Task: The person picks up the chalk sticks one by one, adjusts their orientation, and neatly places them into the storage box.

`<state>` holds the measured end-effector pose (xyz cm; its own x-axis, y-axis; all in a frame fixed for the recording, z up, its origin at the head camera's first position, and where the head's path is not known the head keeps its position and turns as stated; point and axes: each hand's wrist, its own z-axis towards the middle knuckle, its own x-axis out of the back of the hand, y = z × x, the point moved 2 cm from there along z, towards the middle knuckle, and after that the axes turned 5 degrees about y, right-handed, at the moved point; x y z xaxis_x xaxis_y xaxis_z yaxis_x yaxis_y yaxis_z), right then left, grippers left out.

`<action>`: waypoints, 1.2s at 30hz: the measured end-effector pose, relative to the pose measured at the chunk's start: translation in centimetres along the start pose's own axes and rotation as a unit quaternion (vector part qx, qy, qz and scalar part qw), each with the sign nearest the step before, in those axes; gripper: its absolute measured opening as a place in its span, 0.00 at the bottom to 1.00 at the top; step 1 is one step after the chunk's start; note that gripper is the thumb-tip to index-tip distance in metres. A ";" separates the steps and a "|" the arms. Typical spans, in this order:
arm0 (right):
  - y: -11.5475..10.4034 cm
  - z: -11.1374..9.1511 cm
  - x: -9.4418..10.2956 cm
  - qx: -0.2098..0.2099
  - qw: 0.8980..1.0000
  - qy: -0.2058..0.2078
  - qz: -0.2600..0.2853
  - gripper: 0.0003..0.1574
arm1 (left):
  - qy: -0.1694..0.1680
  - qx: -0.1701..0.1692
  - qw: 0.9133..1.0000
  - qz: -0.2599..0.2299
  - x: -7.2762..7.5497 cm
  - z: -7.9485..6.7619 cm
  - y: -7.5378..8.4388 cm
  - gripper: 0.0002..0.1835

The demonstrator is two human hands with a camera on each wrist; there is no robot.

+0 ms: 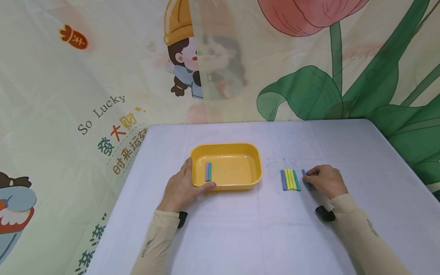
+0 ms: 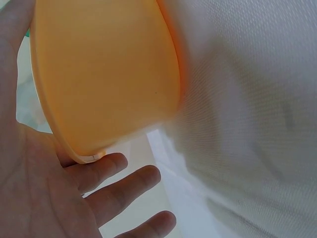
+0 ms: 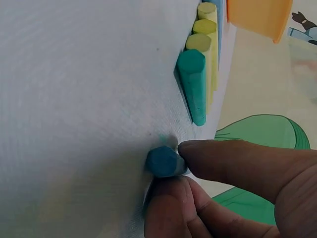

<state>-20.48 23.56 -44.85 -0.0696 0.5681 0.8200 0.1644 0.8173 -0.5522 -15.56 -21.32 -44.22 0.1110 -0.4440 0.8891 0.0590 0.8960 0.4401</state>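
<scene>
A yellow plastic tray point(image 1: 240, 187) stands on the table, and a pink and a teal chalk stick point(image 1: 210, 172) lie side by side inside it, toward the left. My left hand point(image 1: 180, 189) grips the tray's near left corner, thumb along the front wall and fingers at the left side. In the left wrist view the tray's outer wall point(image 2: 109, 69) fills the upper part. My right hand point(image 1: 324, 179) pinches a blue chalk stick point(image 3: 163, 161) between thumb and fingertips, close over the cloth. Just left of it is a row of blue, yellow and green chalk sticks point(image 1: 290, 179).
A white cloth point(image 1: 223, 236) covers the table. Faint bluish chalk smudges point(image 1: 280, 159) mark it behind the row. Beyond the far edge hangs a printed backdrop point(image 1: 137, 57) with cartoon figures and a large flower.
</scene>
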 end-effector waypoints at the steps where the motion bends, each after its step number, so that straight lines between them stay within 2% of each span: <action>1: -0.1 0.0 0.0 0.004 1.000 0.000 -0.003 0.26 | 0.001 0.000 1.000 -0.001 0.0 0.0 0.0 0.74; 10: -0.1 0.1 0.3 -0.002 1.000 -0.012 -0.005 0.26 | 0.000 0.006 1.000 -0.004 0.0 -0.1 0.2 0.74; 17: 0.1 0.0 0.5 -0.043 0.998 -0.024 0.038 0.29 | 0.000 0.002 1.000 0.000 0.0 -0.1 0.2 0.73; 24: 0.7 0.0 0.4 -0.058 0.996 -0.031 0.059 0.32 | -0.003 0.003 1.000 0.006 -0.1 0.0 0.1 0.73; 32: 1.3 0.3 0.2 -0.092 0.989 -0.042 0.108 0.38 | -0.006 0.003 1.000 0.004 0.1 -0.1 0.2 0.73; 36: 1.4 0.4 0.2 -0.091 0.985 -0.049 0.138 0.42 | -0.006 0.006 1.000 0.000 0.2 -0.2 0.3 0.74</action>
<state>-20.65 24.85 -45.52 -0.0905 0.7796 0.6197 0.3628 0.6053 -0.7085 -15.35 -21.14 -43.97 0.0998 -0.4446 0.8901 0.0472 0.8957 0.4421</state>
